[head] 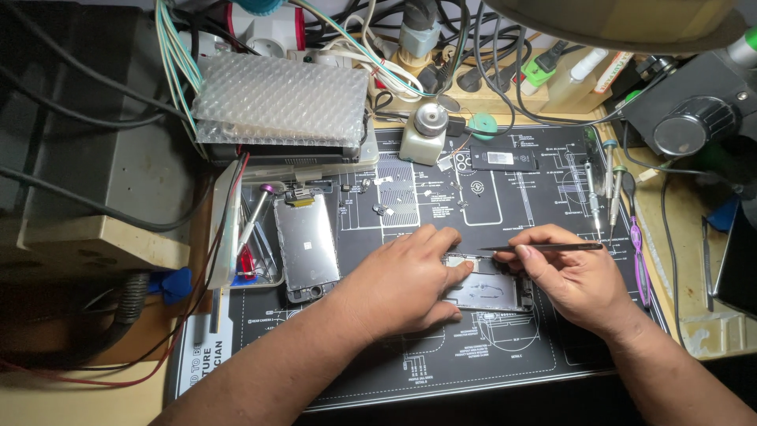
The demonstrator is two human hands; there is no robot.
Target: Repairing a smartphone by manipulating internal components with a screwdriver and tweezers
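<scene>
The opened phone body [489, 290] lies at the middle of the black repair mat [441, 363], its long axis running from nine to three o'clock, mostly hidden under the hands. The left hand [406, 280] presses flat on its nine o'clock end, fingers together, steadying it. The right hand [572, 280] pinches dark tweezers [544, 248], tips pointing toward nine o'clock at the body's upper edge. This looks like fine picking inside the frame; the next move likely needs a steady, shallow tip. A detached screen [307, 244] lies at nine o'clock.
</scene>
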